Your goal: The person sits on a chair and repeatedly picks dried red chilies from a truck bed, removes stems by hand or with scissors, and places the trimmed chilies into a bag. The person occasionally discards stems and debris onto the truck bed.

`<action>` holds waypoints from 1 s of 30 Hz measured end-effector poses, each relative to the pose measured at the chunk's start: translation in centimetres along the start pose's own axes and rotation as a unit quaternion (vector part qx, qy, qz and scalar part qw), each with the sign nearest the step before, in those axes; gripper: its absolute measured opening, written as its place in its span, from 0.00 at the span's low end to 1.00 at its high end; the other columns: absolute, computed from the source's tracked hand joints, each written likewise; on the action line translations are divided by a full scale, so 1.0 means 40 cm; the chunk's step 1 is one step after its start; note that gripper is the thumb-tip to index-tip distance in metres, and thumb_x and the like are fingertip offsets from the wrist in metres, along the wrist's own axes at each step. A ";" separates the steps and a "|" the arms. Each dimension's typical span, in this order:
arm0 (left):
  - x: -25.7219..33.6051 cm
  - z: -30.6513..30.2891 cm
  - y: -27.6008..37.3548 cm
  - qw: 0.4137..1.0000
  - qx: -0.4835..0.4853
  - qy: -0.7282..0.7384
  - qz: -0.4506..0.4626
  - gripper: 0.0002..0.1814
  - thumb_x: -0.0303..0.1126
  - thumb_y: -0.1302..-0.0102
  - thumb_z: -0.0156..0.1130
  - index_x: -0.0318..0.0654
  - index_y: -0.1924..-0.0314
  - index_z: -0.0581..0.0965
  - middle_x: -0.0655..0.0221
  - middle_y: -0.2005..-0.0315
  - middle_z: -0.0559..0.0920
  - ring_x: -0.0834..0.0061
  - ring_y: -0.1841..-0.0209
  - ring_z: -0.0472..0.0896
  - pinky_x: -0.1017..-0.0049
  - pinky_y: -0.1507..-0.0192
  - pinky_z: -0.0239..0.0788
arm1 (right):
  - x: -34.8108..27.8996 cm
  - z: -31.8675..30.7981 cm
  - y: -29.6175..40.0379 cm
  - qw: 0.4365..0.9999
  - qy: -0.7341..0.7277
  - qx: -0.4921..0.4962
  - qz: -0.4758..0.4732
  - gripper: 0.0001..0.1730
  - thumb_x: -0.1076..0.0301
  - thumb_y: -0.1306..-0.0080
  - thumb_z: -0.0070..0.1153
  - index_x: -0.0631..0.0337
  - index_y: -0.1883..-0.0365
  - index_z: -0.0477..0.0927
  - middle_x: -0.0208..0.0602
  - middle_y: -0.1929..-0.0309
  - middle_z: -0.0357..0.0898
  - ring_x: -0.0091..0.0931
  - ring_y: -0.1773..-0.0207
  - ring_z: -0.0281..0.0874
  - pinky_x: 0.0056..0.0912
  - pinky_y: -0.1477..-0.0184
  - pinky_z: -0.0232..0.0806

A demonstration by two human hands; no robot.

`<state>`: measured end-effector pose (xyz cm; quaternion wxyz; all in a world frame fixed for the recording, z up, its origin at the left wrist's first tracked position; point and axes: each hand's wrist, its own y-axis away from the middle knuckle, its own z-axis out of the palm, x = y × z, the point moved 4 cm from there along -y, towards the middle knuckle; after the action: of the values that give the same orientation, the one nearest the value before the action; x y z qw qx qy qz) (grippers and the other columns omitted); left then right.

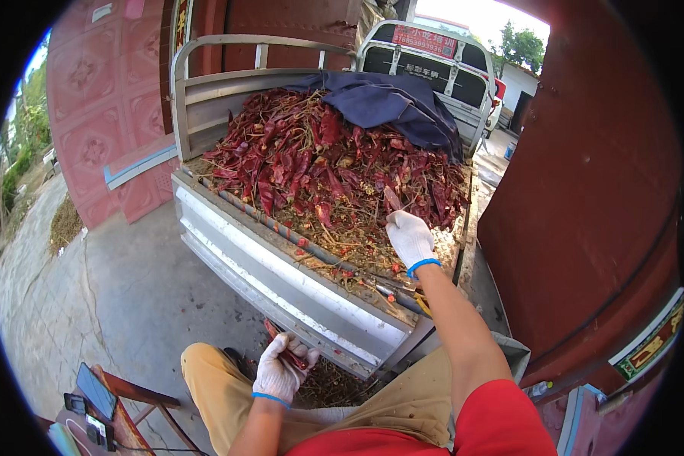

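Observation:
A heap of dried red chili peppers [296, 154] with stalks lies on the bed of a small cargo truck, partly under a dark blue cloth [393, 105]. My right hand [410, 236], in a white knitted glove with a blue cuff, reaches over the bed at the near right edge of the heap; its fingers are closed at a pale red dried pepper [392, 198]. My left hand [282, 365], gloved alike, is low in front of the lowered metal tailgate [285, 273], above my lap, with dark red dried peppers [294, 359] in its fingers.
Loose seeds and stalk bits cover the bed's near edge. More stalks [333, 385] lie on the ground between my knees. A wooden stool [126, 422] with a phone [96, 390] and small devices stands lower left. A red metal door [587, 171] rises at the right, a pink tiled wall [100, 114] at the left.

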<state>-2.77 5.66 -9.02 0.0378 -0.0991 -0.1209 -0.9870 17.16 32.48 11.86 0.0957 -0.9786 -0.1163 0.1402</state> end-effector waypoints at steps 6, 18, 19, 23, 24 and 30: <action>-0.013 -0.001 0.009 0.999 0.025 -0.019 -0.009 0.08 0.36 0.27 0.62 0.41 0.62 0.79 0.68 0.69 0.82 0.68 0.64 0.84 0.52 0.56 0.80 | 0.028 -0.078 0.056 0.921 -0.386 -0.002 0.047 0.13 0.64 0.26 0.60 0.57 0.49 0.90 0.33 0.69 0.87 0.21 0.70 0.83 0.27 0.67 0.73; -0.013 0.047 0.025 1.000 0.005 -0.026 -0.006 0.21 0.40 0.21 0.55 0.29 0.40 0.77 0.55 0.52 0.87 0.58 0.53 0.87 0.56 0.54 0.81 | -0.155 -0.010 0.473 0.919 -0.143 0.167 -0.326 0.17 0.65 0.34 0.68 0.50 0.46 0.87 0.30 0.70 0.86 0.32 0.71 0.86 0.33 0.69 0.75; -0.016 0.060 0.026 0.999 -0.030 -0.025 -0.016 0.23 0.43 0.20 0.54 0.29 0.39 0.77 0.55 0.50 0.87 0.57 0.51 0.87 0.57 0.53 0.82 | -0.167 0.004 0.500 0.911 -0.122 0.159 -0.360 0.19 0.65 0.35 0.68 0.51 0.44 0.85 0.29 0.72 0.83 0.31 0.72 0.85 0.33 0.71 0.74; -0.031 0.043 0.034 0.998 -0.056 -0.026 -0.008 0.23 0.40 0.19 0.58 0.36 0.32 0.72 0.58 0.41 0.83 0.58 0.40 0.83 0.53 0.38 0.78 | -0.205 0.070 0.588 0.884 -0.085 0.123 -0.443 0.25 0.67 0.40 0.71 0.53 0.43 0.83 0.26 0.77 0.77 0.27 0.78 0.80 0.33 0.76 0.69; -0.035 0.092 0.047 0.996 -0.058 -0.075 0.003 0.23 0.38 0.21 0.62 0.37 0.32 0.72 0.59 0.43 0.83 0.59 0.40 0.82 0.53 0.35 0.76 | -0.204 0.090 0.593 0.881 -0.086 0.114 -0.450 0.25 0.67 0.40 0.71 0.53 0.43 0.83 0.25 0.78 0.76 0.27 0.78 0.79 0.33 0.77 0.68; -0.024 0.081 0.050 0.996 -0.049 -0.056 0.053 0.21 0.33 0.22 0.63 0.35 0.34 0.74 0.58 0.46 0.83 0.60 0.44 0.84 0.57 0.41 0.81 | -0.219 0.143 0.625 0.869 -0.050 0.094 -0.483 0.23 0.64 0.38 0.68 0.50 0.44 0.82 0.23 0.78 0.74 0.25 0.79 0.79 0.31 0.80 0.66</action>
<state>-1.03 4.56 -5.67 0.0788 -0.1627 -0.0691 -0.9811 12.33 7.25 3.19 0.2374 -0.7782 -0.5654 0.1356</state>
